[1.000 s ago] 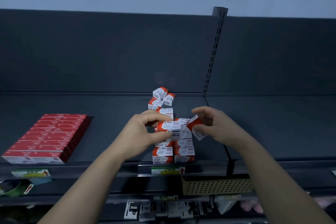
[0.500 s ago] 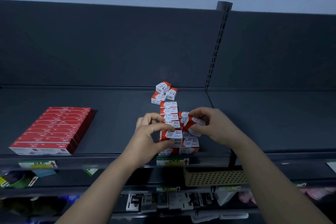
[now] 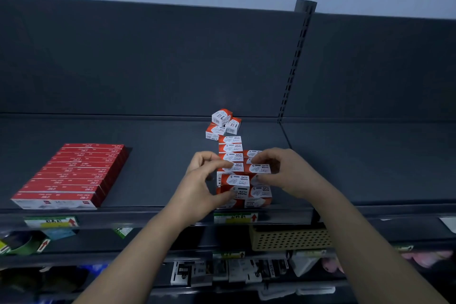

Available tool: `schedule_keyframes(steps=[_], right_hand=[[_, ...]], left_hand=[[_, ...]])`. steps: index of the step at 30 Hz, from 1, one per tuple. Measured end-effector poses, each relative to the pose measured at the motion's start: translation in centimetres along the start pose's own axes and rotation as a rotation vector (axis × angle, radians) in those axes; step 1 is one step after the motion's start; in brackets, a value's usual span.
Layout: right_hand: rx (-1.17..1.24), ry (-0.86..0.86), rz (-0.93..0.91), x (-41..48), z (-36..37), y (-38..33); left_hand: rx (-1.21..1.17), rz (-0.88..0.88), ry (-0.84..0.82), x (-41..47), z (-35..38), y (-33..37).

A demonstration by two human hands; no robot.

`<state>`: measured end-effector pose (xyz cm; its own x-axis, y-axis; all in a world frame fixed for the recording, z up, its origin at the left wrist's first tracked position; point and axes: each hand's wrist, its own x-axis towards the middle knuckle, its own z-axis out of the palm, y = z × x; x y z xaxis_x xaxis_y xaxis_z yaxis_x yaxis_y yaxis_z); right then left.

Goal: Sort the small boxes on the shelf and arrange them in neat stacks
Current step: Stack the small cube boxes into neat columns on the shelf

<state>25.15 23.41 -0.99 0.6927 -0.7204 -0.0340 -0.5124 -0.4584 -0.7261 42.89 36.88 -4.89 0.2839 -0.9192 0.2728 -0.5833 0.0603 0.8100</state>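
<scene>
Our left hand [image 3: 197, 187] and right hand [image 3: 283, 173] each pinch a paper-clip box [image 3: 234, 180] onto half-built stacks [image 3: 256, 195]; three loose boxes [image 3: 223, 123] remain behind.

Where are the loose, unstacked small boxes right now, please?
In the head view, the three loose boxes sit jumbled at the back of the shelf, just behind the neat stacks, near the slotted upright.

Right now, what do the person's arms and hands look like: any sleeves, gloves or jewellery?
Both forearms are bare up to the frame's bottom edge, with no sleeves in view. The left hand and right hand wear no gloves; no rings, watch or bracelet show.
</scene>
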Motion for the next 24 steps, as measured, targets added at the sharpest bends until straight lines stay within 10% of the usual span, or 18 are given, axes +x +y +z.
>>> schedule_keyframes(steps=[24], right_hand=[[-0.063, -0.002, -0.013, -0.1, 0.8, -1.1]], left_hand=[[-0.056, -0.009, 0.015, -0.4, -0.2, -0.2]])
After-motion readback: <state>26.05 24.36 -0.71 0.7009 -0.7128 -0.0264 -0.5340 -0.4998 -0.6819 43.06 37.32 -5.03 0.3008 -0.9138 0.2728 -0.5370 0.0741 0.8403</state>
